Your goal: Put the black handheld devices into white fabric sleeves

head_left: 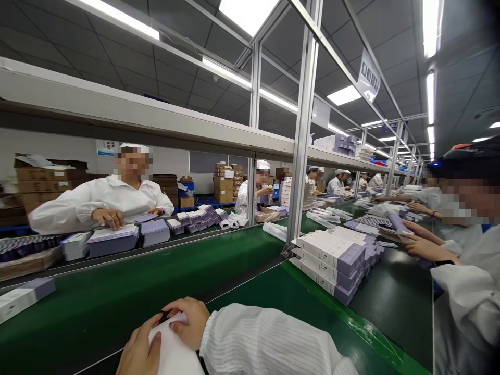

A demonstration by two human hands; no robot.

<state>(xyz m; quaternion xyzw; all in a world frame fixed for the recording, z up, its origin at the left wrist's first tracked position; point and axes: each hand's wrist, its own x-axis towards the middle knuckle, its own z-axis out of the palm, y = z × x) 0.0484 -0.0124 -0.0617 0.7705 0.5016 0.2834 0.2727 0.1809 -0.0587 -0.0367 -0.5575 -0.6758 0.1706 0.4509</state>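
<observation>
Low in the picture, a smooth white item (175,350) lies between my two hands; whether it is a box, a bag or folded paper I cannot tell. My left hand (139,348) grips its left side, fingers bent along the edge. Over its far end curls my right hand (192,322), thumb on the white surface. A small dark patch shows between the fingertips of both hands. The item's near end is cut off by the frame. Beneath is the green work surface (250,291).
Stacked white-and-purple boxes (332,260) stand right, beside a metal post (302,156). A single box (25,299) lies on the green belt (128,291) at left. Across it, a co-worker (125,192) touches a paper stack (113,239). Another co-worker's hands (420,242) hold something purple at right.
</observation>
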